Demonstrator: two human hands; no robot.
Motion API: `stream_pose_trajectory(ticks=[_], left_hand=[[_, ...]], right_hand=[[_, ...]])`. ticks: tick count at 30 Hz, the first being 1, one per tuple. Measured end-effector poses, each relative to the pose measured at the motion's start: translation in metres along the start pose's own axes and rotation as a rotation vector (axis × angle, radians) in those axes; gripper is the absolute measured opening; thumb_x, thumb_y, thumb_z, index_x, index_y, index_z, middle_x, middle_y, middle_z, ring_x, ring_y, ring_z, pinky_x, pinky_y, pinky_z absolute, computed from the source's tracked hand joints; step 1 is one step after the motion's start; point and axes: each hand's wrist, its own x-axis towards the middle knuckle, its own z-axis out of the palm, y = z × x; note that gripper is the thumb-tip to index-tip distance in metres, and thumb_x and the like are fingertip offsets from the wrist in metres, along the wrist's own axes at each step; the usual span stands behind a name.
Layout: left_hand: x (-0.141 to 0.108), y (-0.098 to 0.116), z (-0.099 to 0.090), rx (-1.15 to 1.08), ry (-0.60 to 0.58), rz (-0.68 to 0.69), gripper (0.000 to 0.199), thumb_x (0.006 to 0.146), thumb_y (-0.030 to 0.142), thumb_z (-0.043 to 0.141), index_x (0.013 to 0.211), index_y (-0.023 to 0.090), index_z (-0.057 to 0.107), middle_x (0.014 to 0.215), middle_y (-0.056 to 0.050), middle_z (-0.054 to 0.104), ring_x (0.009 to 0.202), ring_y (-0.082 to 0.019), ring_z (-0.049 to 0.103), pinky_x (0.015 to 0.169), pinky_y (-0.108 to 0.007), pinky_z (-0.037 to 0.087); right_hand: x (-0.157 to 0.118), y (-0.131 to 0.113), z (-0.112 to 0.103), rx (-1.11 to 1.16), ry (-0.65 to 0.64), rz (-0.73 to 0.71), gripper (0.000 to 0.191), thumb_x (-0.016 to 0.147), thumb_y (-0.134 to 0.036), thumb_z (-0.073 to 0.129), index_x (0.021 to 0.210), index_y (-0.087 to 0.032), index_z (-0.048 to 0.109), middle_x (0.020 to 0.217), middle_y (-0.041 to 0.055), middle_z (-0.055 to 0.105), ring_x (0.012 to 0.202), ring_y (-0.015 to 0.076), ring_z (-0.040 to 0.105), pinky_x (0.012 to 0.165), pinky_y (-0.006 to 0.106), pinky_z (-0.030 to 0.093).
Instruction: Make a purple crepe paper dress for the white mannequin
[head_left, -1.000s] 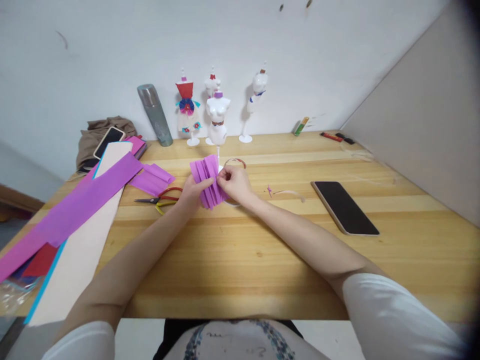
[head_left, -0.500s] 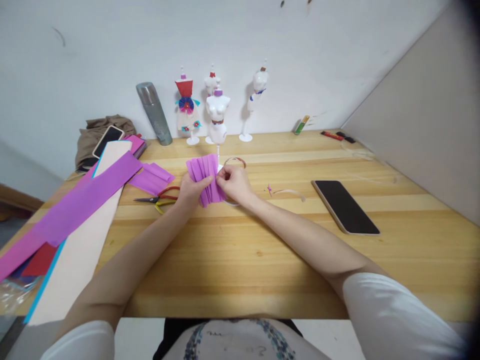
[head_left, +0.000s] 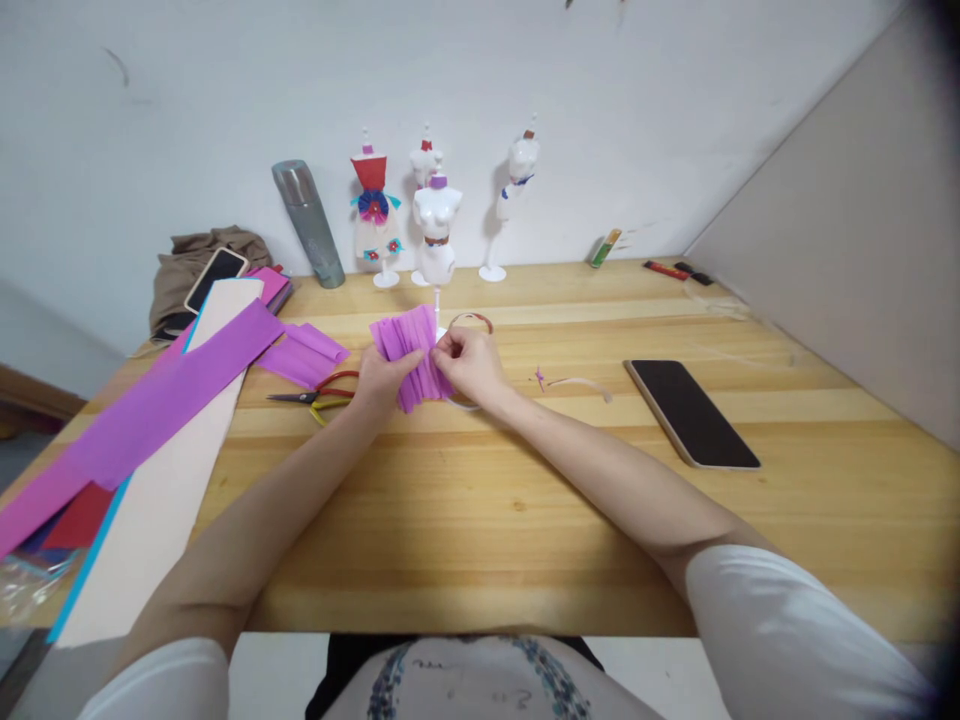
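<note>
A pleated piece of purple crepe paper (head_left: 409, 335) is held up between my two hands over the table. My left hand (head_left: 381, 380) is closed on its left side, thumb across the folds. At the right edge, my right hand (head_left: 472, 362) pinches the paper between thumb and fingertips. Just behind the paper stands a small white dress form (head_left: 437, 220) with a purple neck band and a brown waist band; its base is partly hidden. Scissors (head_left: 315, 398) with red and yellow handles lie beside my left hand. A roll of tape (head_left: 487, 322) is partly covered by my right hand.
Long purple paper strips (head_left: 180, 390) and a pale sheet (head_left: 202, 440) cover the left side. A phone (head_left: 691, 413) lies at right. Along the wall stand a flask (head_left: 309, 225), a dressed form (head_left: 373, 215), another form (head_left: 523, 170) and a glue stick (head_left: 605, 248).
The pleats at the paper's right side are gathered slightly closer together. Both hands keep their hold and stay in nearly the same place.
</note>
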Motion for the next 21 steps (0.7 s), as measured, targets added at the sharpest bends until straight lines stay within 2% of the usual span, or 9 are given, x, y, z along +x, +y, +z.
stream_pose_trajectory(ticks=[3, 17, 21], left_hand=[[0.0019, -0.0028, -0.0013, 0.037, 0.026, 0.014, 0.036, 0.055, 0.028, 0.085, 0.084, 0.015, 0.069, 0.082, -0.005, 0.073, 0.078, -0.022, 0.069, 0.074, -0.035, 0.057], [0.001, -0.0076, -0.005, 0.043, -0.019, 0.034, 0.041, 0.059, 0.035, 0.087, 0.091, 0.014, 0.073, 0.092, -0.009, 0.076, 0.085, -0.026, 0.072, 0.08, -0.04, 0.06], [0.0003, -0.0075, -0.0041, 0.028, -0.03, 0.042, 0.04, 0.058, 0.034, 0.087, 0.09, 0.015, 0.073, 0.09, -0.008, 0.077, 0.083, -0.025, 0.073, 0.08, -0.039, 0.06]], right_hand=[[-0.0009, -0.0006, 0.0003, 0.002, -0.005, -0.004, 0.015, 0.073, -0.017, 0.057, 0.06, -0.021, 0.051, 0.058, -0.0013, 0.056, 0.055, 0.0132, 0.051, 0.059, 0.028, 0.039], [-0.0056, -0.0009, 0.0046, -0.019, -0.041, -0.053, 0.012, 0.076, -0.019, 0.057, 0.064, -0.02, 0.054, 0.06, -0.0009, 0.059, 0.057, 0.0135, 0.053, 0.06, 0.028, 0.039], [-0.0065, -0.0011, 0.0051, -0.011, -0.053, -0.068, 0.013, 0.076, -0.021, 0.059, 0.064, -0.02, 0.054, 0.058, -0.0017, 0.057, 0.056, 0.0128, 0.052, 0.06, 0.027, 0.039]])
